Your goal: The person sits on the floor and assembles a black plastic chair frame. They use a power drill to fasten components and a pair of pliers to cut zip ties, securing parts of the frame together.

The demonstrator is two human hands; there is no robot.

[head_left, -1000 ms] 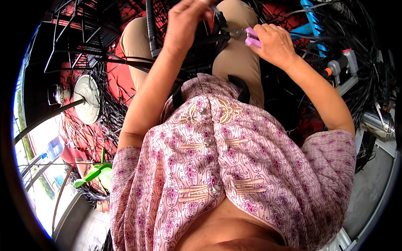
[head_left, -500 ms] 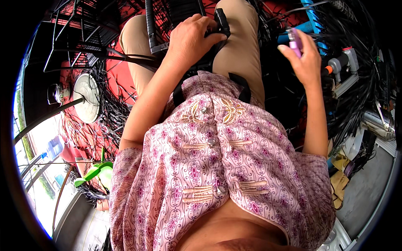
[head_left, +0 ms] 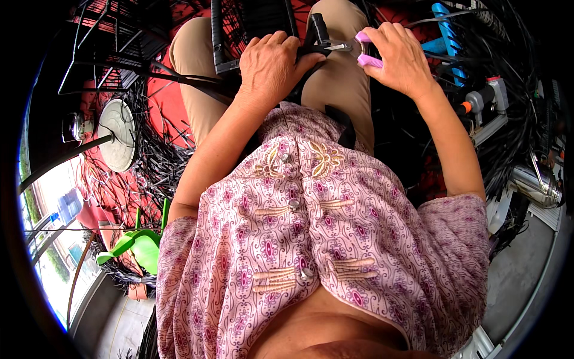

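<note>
Pliers (head_left: 353, 51) gripped, right hand (head_left: 399, 60) curled.

Right hand (head_left: 402, 60) holds pink-handled pliers (head_left: 357, 51) beside left hand (head_left: 272, 67) gripping black frame (head_left: 263, 21).

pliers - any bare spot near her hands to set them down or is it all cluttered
Crowded: the left hand presses a black wire frame on the lap, the right hand holds the pink-handled pliers, black strips all around. Barest patches: the tan thigh beneath the pliers, grey floor far right.

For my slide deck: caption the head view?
Right hand works pink-handled pliers while left hand steadies black wire frame.
</note>
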